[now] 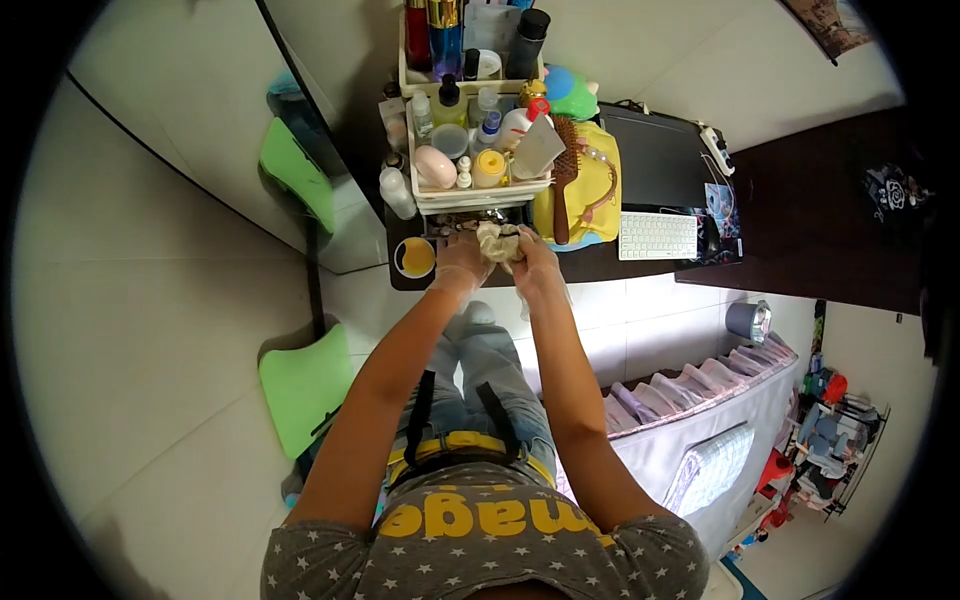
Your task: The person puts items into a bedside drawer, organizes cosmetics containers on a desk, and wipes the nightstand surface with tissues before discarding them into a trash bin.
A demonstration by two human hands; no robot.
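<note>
Both my hands meet at the front edge of the dark desk, just below the white organizer tray (480, 200), and each wears a thin clear glove. Between them is a crumpled cream cloth (498, 242). My left hand (463, 258) touches the cloth's left side with its fingers bent. On the other side, my right hand (535, 258) grips the cloth between thumb and fingers. A round container with yellow contents (415, 257) stands left of my left hand. Bottles and jars fill the tray above my hands.
A brown hairbrush (565, 185) lies on a yellow cloth (605, 150) right of the tray. Farther right are a white keyboard (657, 236) and a black monitor (650, 155). A green chair (305, 390) stands at the lower left, near a mirror.
</note>
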